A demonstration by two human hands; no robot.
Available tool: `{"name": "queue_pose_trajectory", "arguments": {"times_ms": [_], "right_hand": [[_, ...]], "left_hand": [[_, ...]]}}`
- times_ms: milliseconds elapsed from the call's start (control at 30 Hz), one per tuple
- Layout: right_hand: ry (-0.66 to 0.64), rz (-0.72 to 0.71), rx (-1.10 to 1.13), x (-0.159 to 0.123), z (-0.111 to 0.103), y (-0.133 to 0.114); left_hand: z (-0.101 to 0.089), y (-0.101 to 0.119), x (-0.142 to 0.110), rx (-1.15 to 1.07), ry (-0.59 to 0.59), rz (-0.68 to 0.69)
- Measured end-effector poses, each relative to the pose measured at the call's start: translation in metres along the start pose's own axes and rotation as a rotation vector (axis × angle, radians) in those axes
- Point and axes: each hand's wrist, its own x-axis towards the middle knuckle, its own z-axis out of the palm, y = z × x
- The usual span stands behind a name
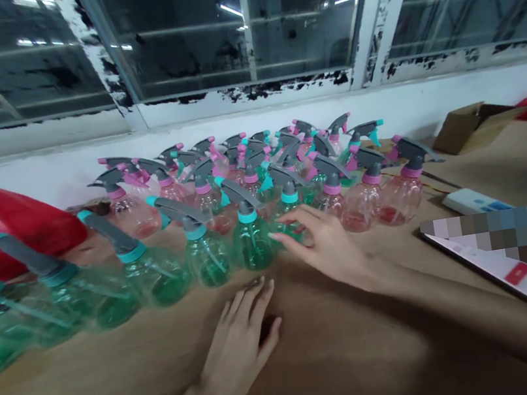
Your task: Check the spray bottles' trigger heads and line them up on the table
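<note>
My right hand (327,241) is in front of a clear green spray bottle (289,199) with a turquoise collar and grey trigger head, partly covering it. Thumb and index finger are apart, and the thumb tip is beside a neighbouring green spray bottle (252,242); whether it touches is unclear. Nearer to me, my left hand (241,333) is low over the table with its fingers stretched out, holding nothing. A row of green bottles, one being another spray bottle (207,258), runs off to the left.
Behind stand several pink spray bottles (400,198) mixed with green ones. A red plastic bag (14,221) lies left, a cardboard box (471,127) back right. A phone (496,262) and a white power strip (474,200) lie right on the brown table (124,390). Windows rise behind.
</note>
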Motion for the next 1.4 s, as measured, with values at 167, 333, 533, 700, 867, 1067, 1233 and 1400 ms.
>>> {"name": "queue_pose_trajectory", "arguments": {"times_ms": [167,333,533,700,867,1067,1233,1400], "right_hand": [[0.018,0.155,-0.112,-0.006,-0.032,0.026],[-0.015,0.232,-0.140,0.004,-0.031,0.042],[-0.110,0.291,-0.183,0.019,-0.017,0.041],[-0.163,0.305,-0.193,0.027,-0.008,0.044],[-0.197,0.288,-0.189,0.026,-0.010,0.045],[-0.267,0.278,-0.259,0.006,-0.032,0.030],[-0.351,0.236,-0.314,-0.025,-0.060,0.009],[-0.373,0.093,-0.266,-0.049,-0.080,-0.003]], "left_hand": [[0.007,0.013,0.022,0.013,0.015,0.020],[0.014,0.020,0.034,0.042,0.023,-0.015],[0.013,0.021,0.035,0.064,-0.039,-0.090],[0.011,0.023,0.036,0.058,-0.062,-0.105],[0.011,0.023,0.036,0.048,-0.043,-0.099],[0.010,0.023,0.035,0.024,0.024,-0.062],[0.009,0.029,0.034,-0.134,0.107,-0.112],[0.010,0.049,0.036,-0.296,0.030,-0.092]]}}
